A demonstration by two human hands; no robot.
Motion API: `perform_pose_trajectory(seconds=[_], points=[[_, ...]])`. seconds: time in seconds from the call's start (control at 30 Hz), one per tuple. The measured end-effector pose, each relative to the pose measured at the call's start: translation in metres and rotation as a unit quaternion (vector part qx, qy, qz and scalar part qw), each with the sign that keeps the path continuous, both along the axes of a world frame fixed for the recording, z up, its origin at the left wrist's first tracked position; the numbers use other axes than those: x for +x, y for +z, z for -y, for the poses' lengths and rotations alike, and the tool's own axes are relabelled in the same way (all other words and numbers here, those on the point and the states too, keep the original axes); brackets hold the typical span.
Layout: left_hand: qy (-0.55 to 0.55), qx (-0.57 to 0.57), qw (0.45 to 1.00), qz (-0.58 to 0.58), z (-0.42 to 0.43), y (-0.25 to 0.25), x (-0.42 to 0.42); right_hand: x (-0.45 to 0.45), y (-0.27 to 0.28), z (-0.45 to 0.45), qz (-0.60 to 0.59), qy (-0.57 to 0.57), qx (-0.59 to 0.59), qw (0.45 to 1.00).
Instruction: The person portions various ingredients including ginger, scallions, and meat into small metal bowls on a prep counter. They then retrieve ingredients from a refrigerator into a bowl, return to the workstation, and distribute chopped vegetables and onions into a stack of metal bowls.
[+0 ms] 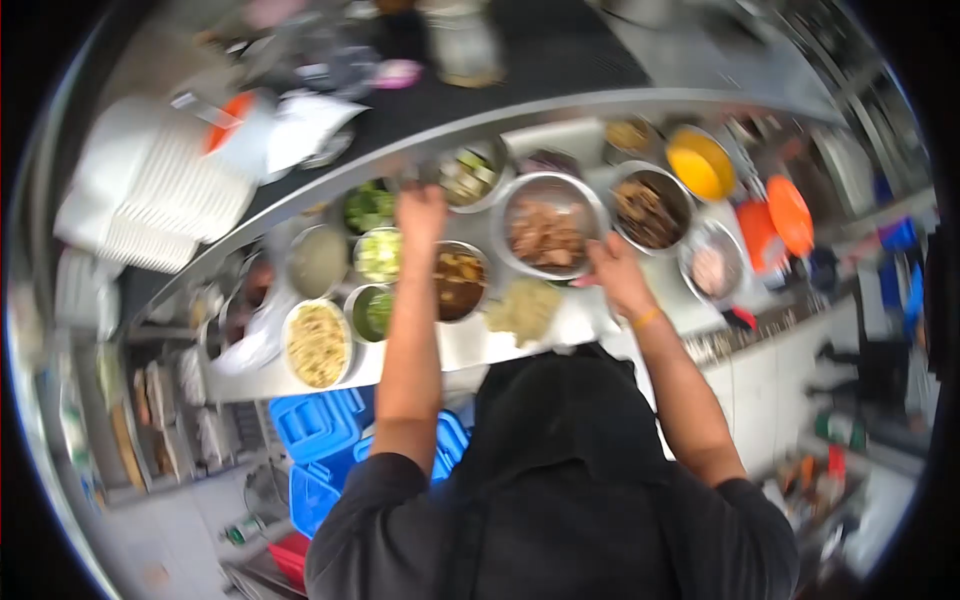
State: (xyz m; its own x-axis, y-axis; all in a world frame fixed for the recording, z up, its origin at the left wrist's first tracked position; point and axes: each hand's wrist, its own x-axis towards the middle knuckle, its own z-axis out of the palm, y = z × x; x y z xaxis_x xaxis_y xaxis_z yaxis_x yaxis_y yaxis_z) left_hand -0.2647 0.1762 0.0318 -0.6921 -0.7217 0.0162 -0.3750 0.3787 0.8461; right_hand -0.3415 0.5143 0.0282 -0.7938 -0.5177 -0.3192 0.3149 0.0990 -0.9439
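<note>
My left hand (421, 212) reaches over the counter between a container of leafy greens (370, 207) and a pot of green and white chopped vegetable (468, 180). Motion smears its fingers, so I cannot tell if they hold anything. My right hand (617, 277) is closed at the lower right rim of a metal bowl (513, 253) with pieces of brownish-pink meat (546, 236). Below that bowl lies a pale yellowish heap (525, 311) on the white counter. A pot of dark sauce with chunks (460, 281) stands between my forearms.
Along the left are a bowl of pale noodle-like food (318, 344) and chopped light greens (380, 255). To the right stand a bowl of dark strips (650, 208), a yellow-lined bowl (700, 165) and an orange lid (790, 215). White stacked containers (165, 190) crowd the shelf; blue bins (315, 425) sit below.
</note>
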Motion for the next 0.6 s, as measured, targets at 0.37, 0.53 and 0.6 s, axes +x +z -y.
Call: perform_pose_trajectory(seconds=[0.37,0.53,0.6], points=[[0.113,0.046,0.992,-0.028,-0.046,0.048,0.177,-0.243,-0.064,0.126,-0.033,-0.024,0.009,0.999],[0.173,0.155,0.970,-0.064,-0.081,0.029,0.221,-0.318,-0.110,0.151,-0.072,-0.005,0.078,0.994],[0.187,0.185,0.962,-0.067,-0.087,0.014,0.242,-0.321,-0.098,0.147,-0.134,-0.003,0.166,0.977]])
